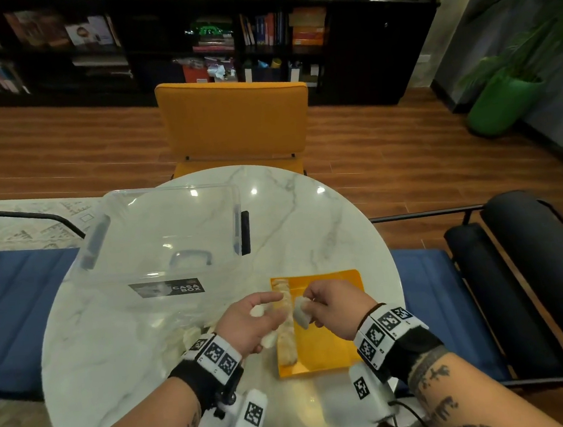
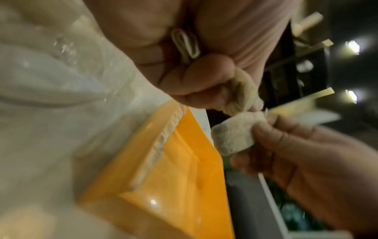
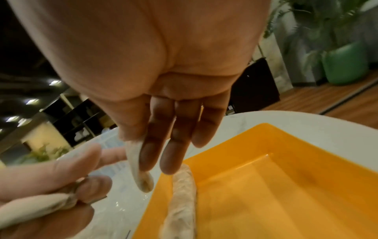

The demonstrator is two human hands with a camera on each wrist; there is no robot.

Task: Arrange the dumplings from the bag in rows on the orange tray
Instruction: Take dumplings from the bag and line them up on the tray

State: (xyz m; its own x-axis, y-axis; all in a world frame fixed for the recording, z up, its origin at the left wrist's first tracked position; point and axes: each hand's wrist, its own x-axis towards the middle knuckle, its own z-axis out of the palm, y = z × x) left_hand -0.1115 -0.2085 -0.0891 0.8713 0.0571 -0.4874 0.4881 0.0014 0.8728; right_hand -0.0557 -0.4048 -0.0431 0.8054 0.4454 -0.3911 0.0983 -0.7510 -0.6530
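The orange tray (image 1: 330,343) lies on the marble table with one row of dumplings (image 1: 286,326) along its left edge. Above that row my right hand (image 1: 308,309) pinches a single pale dumpling (image 1: 301,312) between thumb and fingers; the right wrist view shows this dumpling (image 3: 139,165) hanging from the fingertips. Close on its left, my left hand (image 1: 265,314) holds two more dumplings (image 1: 268,340) in its curled fingers, with the index finger stretched out. In the left wrist view one held dumpling (image 2: 243,95) nearly touches the right hand's dumpling (image 2: 231,135). The clear bag (image 1: 181,331) with more dumplings lies left of the tray.
A clear storage box (image 1: 162,238) stands at the back left of the round table (image 1: 308,217). An orange chair (image 1: 233,121) faces me across it. Blue seats flank the table, and a green planter (image 1: 503,102) stands far right.
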